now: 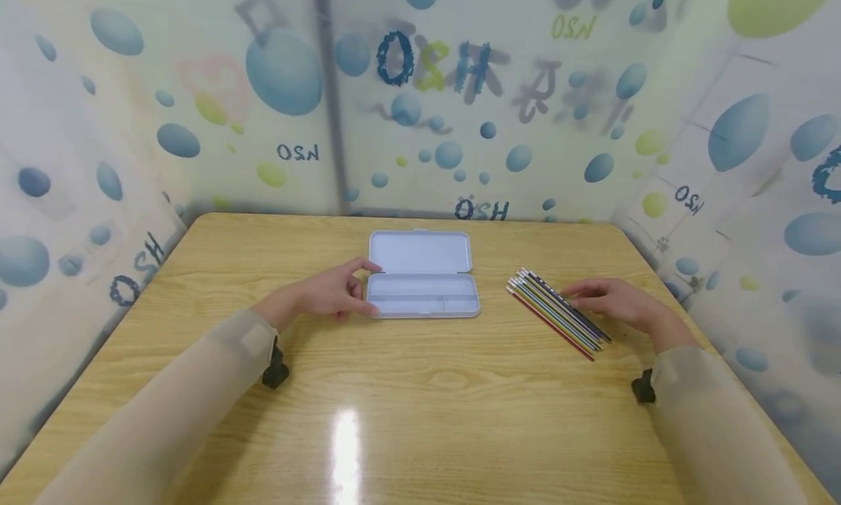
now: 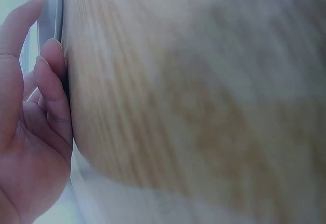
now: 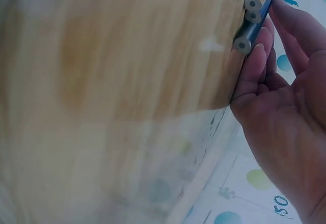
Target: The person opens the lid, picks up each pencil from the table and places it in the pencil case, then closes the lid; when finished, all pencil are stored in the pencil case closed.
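Note:
In the head view, an open pale-blue pencil case [image 1: 420, 317] lies mid-table, its lid [image 1: 420, 252] laid back. Its lower half has one long compartment and two smaller ones. My left hand [image 1: 331, 292] holds the case's left end, with the thumb at the front corner and the index finger near the hinge. To the right lies a slanted bundle of several pencils [image 1: 555, 315], red, yellow, green and dark. My right hand [image 1: 614, 301] touches the dark pencils along the bundle's right side. Blunt pencil ends [image 3: 253, 2] show beside the thumb in the right wrist view.
The wooden table [image 1: 434, 417] reaches toward me and ends at a patterned wall covering [image 1: 420, 147] behind and at both sides. A small black device [image 1: 275, 370] sits at the left cuff, another black device [image 1: 644, 387] at the right.

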Tool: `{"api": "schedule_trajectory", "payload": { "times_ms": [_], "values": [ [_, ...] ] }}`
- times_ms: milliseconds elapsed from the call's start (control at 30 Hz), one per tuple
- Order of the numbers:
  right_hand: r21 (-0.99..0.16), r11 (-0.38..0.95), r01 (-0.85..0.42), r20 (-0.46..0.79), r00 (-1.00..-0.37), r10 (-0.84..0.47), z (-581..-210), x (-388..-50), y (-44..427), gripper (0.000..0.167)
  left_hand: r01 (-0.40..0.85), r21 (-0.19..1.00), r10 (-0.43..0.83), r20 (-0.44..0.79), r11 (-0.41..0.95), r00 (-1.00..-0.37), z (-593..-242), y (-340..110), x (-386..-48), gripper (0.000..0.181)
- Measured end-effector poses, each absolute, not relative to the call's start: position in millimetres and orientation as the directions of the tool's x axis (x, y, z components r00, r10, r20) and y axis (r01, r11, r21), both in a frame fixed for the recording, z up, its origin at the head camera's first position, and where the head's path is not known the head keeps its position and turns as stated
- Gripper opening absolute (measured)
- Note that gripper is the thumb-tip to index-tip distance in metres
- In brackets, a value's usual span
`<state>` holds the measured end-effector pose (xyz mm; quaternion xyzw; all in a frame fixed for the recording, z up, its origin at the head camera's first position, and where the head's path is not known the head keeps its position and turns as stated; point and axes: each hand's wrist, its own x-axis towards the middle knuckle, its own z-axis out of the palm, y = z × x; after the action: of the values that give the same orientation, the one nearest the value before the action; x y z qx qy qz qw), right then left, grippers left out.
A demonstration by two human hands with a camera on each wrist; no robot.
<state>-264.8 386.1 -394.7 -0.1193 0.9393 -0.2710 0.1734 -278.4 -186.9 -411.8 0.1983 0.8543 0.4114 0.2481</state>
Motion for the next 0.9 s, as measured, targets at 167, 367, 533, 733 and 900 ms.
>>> {"api": "schedule_trajectory", "payload": {
  "times_ms": [167,367,533,733,900],
  "values": [
    [-0.558,0.821,-0.123,-0.259,-0.914,-0.313,-395.1,-267.3,385.2,0.046,0.132,0.797,0.534,-0.261,0.589,-0.804,-411.5,-187.1,-278.6,0.09],
    [-0.576,0.809,-0.119,-0.257,-0.913,-0.317,-396.1,-269.2,384.8,0.044,0.136,0.799,0.542,-0.261,0.586,-0.799,-410.7,-186.9,-277.9,0.091],
    [-0.568,0.817,-0.103,-0.263,-0.917,-0.299,-393.5,-269.9,382.5,0.042,0.131,0.794,0.535,-0.267,0.593,-0.801,-411.4,-186.7,-278.3,0.091],
    [-0.562,0.821,-0.101,-0.265,-0.918,-0.295,-393.0,-268.7,382.2,0.047,0.137,0.788,0.537,-0.27,0.6,-0.799,-410.8,-186.5,-278.8,0.092],
    [-0.548,0.83,-0.104,-0.257,-0.923,-0.285,-394.7,-268.6,382.7,0.051,0.138,0.787,0.54,-0.273,0.601,-0.796,-411.5,-185.6,-279.3,0.091]
  ]
}}
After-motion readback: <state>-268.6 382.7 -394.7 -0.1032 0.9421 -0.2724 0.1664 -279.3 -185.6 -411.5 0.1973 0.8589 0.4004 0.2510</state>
